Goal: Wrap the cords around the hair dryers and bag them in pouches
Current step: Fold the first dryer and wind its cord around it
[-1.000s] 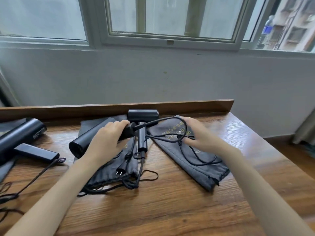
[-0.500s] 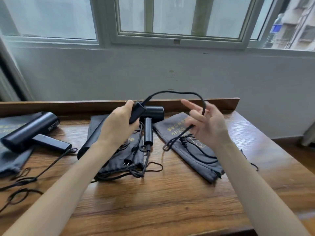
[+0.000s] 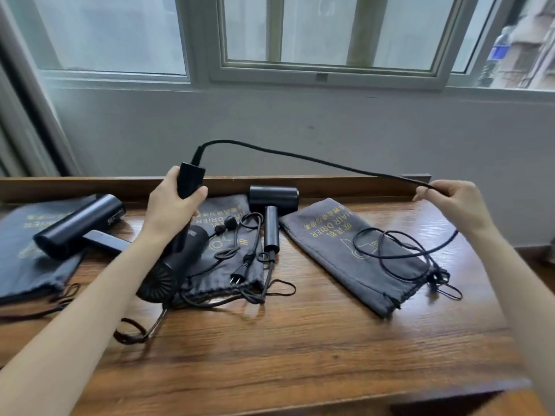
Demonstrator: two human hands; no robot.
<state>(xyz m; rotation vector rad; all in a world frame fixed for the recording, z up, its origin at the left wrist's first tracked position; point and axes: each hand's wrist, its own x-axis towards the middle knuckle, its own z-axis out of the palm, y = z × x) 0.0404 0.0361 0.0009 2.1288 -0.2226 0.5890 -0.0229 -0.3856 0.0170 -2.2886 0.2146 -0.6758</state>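
Nearest us, in the lower frame, the brown wooden table (image 3: 300,349) carries the work. Right of centre, the cord's slack loops lie on a flat grey fabric drawstring pouch (image 3: 324,235), spread out, we judge, ready for bagging. Left of centre, our left hand (image 3: 172,211) is wrapped closed round the handle of the black plastic hair dryer (image 3: 186,256), barrel hanging down, which leaves the handle end free for winding. Its thin black cord (image 3: 300,157) leaves the handle just above that grip and arcs to the upper right, where our right hand (image 3: 453,202) pinches it taut.
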